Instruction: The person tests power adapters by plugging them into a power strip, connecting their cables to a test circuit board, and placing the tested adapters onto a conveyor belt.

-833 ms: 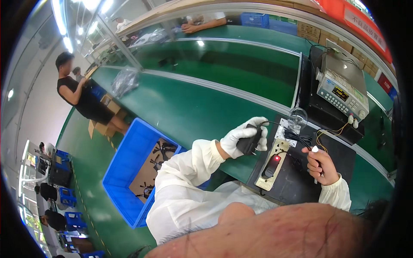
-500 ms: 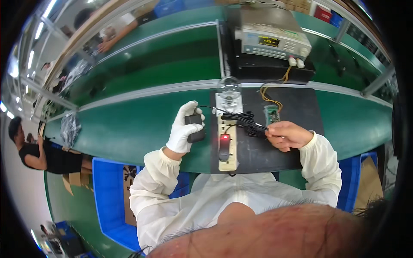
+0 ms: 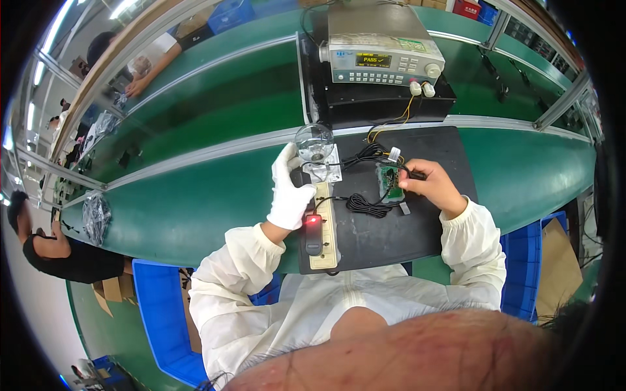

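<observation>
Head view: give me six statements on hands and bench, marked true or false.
The left hand holds an adapter. True, partly hidden.
Both hands are gloved. False: the right hand is bare.
The right hand holds a black cable. True.
The bulb is right of the board. False: the bulb is left of the board.
The meter is nearer the person than the strip. False: the meter is beyond the strip.
A red light glows at the strip. True.

Over my remote feed I see a green workbench [image 3: 176, 202] edged by a silvery rail [image 3: 195, 160], green floor [image 3: 107, 332] at lower left, and bright tube lights [image 3: 124, 8] overhead.
</observation>
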Available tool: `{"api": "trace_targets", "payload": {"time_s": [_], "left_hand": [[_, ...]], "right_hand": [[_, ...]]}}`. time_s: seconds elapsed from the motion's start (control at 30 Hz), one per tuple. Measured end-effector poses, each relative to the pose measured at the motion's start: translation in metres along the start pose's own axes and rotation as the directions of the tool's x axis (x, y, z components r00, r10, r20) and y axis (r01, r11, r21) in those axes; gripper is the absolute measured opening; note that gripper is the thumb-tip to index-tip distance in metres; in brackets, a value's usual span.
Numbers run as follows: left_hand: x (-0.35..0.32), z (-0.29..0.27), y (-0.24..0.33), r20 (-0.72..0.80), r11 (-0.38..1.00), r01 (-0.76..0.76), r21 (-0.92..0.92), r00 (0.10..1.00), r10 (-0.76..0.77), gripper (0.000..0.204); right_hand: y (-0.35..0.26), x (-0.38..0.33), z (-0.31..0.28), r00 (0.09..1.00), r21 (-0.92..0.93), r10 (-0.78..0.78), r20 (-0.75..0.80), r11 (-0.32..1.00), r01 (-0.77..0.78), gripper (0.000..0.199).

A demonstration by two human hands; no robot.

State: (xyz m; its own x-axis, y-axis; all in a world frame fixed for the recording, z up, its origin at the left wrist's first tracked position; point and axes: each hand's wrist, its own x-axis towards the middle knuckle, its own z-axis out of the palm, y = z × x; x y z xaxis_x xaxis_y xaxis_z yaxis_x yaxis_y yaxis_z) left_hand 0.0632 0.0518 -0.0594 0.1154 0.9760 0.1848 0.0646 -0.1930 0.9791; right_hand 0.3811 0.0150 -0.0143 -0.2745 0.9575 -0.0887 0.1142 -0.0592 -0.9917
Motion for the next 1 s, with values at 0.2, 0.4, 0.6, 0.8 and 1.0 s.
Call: {"api": "trace_targets", "payload": {"time_s": [0.2,0.4,0.6,0.8,1.0], "left_hand": [[0.010,0.021,-0.009,-0.079,0.976,-0.147,0.158,0.984,0.161,0.089],[-0.017,-0.012,-0.031,0.041,0.973,0.140,-0.184,0.990,-0.135,0.064],[-0.087,-0.037,-0.004,0.061,0.986,0.136,0.094,0.988,-0.142,0.041],[-0.093,-0.020,0.004,0.350,0.884,-0.293,0.364,0.923,0.161,0.092],[-0.087,-0.009,0.017,0.354,0.736,-0.464,0.493,0.880,0.317,0.082]], "right_hand": [[0.023,0.018,-0.013,0.986,-0.186,-0.075,-0.149,0.981,0.047,0.009],[0.050,0.023,-0.019,0.974,-0.204,-0.223,-0.037,0.956,0.211,0.011],[0.039,0.021,-0.006,0.897,-0.582,-0.424,-0.128,0.764,0.278,0.023],[0.043,0.023,0.007,0.899,-0.542,-0.419,-0.126,0.788,0.292,0.020],[0.038,0.029,0.009,0.759,-0.545,-0.602,-0.248,0.734,0.405,0.018]]}}
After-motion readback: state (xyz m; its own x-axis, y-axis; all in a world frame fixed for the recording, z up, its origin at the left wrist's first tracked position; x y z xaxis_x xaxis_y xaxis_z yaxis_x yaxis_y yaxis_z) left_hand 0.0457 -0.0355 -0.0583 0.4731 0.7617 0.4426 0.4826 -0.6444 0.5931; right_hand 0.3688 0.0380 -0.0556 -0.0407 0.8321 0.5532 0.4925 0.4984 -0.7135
